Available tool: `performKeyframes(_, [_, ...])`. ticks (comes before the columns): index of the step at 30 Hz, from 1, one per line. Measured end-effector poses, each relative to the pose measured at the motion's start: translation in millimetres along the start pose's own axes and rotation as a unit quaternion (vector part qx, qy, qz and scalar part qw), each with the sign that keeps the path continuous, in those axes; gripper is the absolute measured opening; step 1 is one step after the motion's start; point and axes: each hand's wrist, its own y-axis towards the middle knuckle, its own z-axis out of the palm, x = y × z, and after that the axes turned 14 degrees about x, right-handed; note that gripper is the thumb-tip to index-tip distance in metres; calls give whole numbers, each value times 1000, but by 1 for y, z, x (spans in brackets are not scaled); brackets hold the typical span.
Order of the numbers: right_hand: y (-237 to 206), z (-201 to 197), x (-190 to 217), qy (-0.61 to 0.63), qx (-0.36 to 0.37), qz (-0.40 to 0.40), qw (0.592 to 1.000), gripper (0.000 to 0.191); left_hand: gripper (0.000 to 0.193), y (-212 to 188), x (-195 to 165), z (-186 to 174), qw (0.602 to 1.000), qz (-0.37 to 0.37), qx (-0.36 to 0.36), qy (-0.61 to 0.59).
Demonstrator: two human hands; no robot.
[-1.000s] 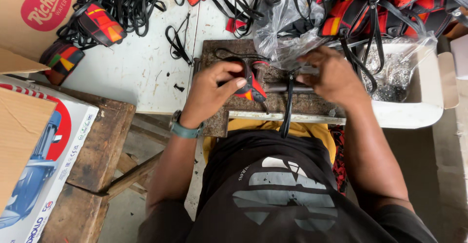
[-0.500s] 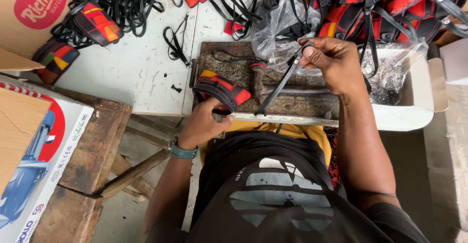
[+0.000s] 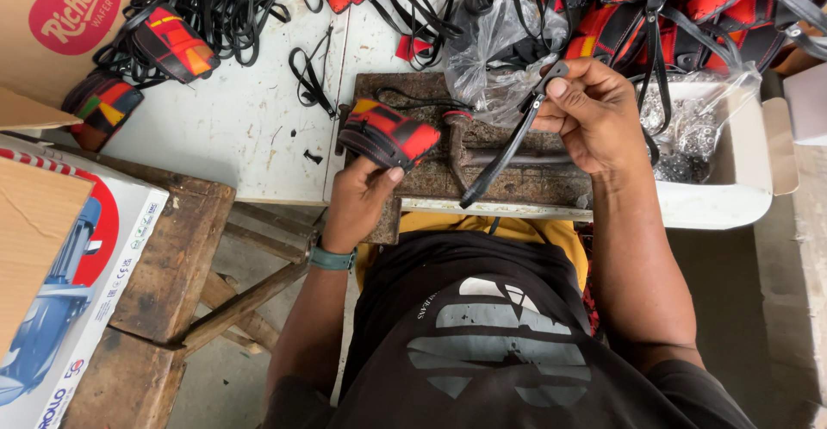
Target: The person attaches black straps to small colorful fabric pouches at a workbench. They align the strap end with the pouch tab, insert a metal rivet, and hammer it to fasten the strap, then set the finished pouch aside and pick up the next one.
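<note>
My left hand grips a small red, black and yellow patchwork pouch at the near left edge of a rusty metal work block. My right hand is raised over the block's right side and pinches a black strap by its metal end; the strap hangs diagonally down toward the block's front edge. A rusty hammer lies on the block between my two hands.
A clear plastic bag lies behind the block. Several patchwork pouches and black straps cover the white table. A white tray of metal rings stands right. Cardboard boxes and a wooden stool are left.
My left hand has pulled the pouch from the block's middle to its near left edge. My right hand has lifted the strap up and to the right, off the block.
</note>
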Motion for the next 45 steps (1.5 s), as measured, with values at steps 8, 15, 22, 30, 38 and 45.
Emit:
performKeyframes(8, [0, 26, -7, 143, 60, -73, 985, 15, 22, 51, 14, 35, 978, 104, -47, -176])
performKeyframes(15, [5, 55, -54, 13, 29, -87, 996, 6, 19, 79, -25, 74, 974, 183, -76, -114])
performKeyframes(22, [3, 46, -54, 46, -6, -5, 999, 17, 17, 86, -45, 61, 984, 170, -55, -13])
performKeyframes(30, [-4, 63, -47, 68, 6, -22, 997, 12, 23, 89, -27, 53, 970, 135, 59, -193])
performKeyframes(38, [-9, 67, -48, 4, -33, 9, 999, 3, 27, 85, -20, 54, 980, 106, 87, -144])
performKeyframes(45, [-10, 69, -53, 33, -44, -16, 998, 6, 20, 81, -17, 56, 976, 119, 94, -158])
